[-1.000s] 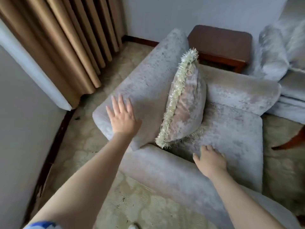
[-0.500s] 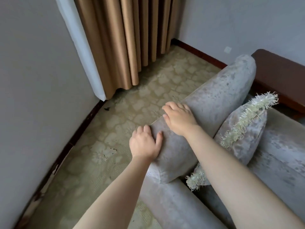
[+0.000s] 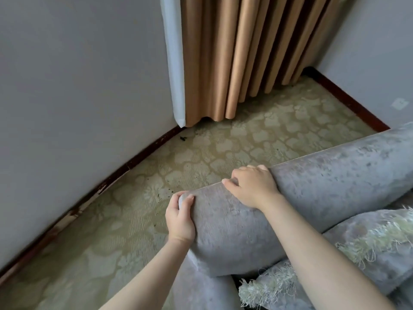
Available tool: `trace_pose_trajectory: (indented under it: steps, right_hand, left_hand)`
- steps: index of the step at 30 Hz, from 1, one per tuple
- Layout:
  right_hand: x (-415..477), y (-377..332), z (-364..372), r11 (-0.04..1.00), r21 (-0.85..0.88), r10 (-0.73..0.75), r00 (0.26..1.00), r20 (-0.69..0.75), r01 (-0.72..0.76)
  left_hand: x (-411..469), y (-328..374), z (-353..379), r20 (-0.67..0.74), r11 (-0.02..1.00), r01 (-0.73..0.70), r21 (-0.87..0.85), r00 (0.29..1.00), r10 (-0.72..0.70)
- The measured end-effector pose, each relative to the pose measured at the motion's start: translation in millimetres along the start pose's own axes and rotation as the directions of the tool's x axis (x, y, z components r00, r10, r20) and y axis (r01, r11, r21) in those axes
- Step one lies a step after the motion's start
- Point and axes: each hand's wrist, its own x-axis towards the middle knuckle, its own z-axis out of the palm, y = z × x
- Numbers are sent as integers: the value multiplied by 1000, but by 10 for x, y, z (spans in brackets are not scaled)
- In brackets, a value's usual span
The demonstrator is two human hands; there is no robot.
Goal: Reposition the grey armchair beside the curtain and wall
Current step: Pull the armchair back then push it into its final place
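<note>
— What takes up most of the view?
— A grey wall (image 3: pixel 78 86) on the left, with a dark skirting board (image 3: pixel 143 157) along its foot, and a patterned yellow-green carpet (image 3: pixel 223 153) below it.
— And the curtain?
— The tan curtain (image 3: pixel 241 57) hangs in folds at top centre, down to the carpet. A white lining (image 3: pixel 174 63) runs along its left edge, against the wall.
— Where is the grey armchair?
— The grey armchair (image 3: pixel 335 180) is at lower right. Its padded back runs from the right edge toward the centre. Bare carpet lies between it and both wall and curtain, so it is near them but not touching. A fringed cushion (image 3: pixel 368 242) leans on the inner side of the back.
— The hands?
— Both are clamped on the near end of that back. The right hand (image 3: pixel 252 189) lies on top, fingers curled over the far edge. The left hand (image 3: pixel 180 218) grips the end corner just beside it. Its thumb presses on the near face and its other fingers wrap behind the padding, out of sight.
</note>
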Motion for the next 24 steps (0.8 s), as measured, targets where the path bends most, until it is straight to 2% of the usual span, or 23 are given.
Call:
trace_pose_trajectory:
  steps: [3,6,10,13,19,24]
  right_hand:
    - [-61,129,-18,998,19,-61,997,-43,61]
    - [-57,240,2,994,14,-110,987,-114,112]
    - [146,207,111,993,4,-117,982,-147,119]
    - [146,177,152,994,19,-100,976,-193,105]
    - [126,115,89,997,48,-63,992,-106,68]
    - [0,117,12,998,2,-57,997,-47,57]
  left_hand:
    - [-88,13,86,-69,999,-44,27,997,45]
    - [-58,-25,128,-59,992,-95,79,993,100]
    - [170,-104,106,-75,984,-134,121,987,144]
    - [186,-151,61,-35,978,-166,125,985,171]
    - [131,-79,-7,12,995,-96,34,995,96]
    - [-83,50,64,-35,990,-120,72,992,123]
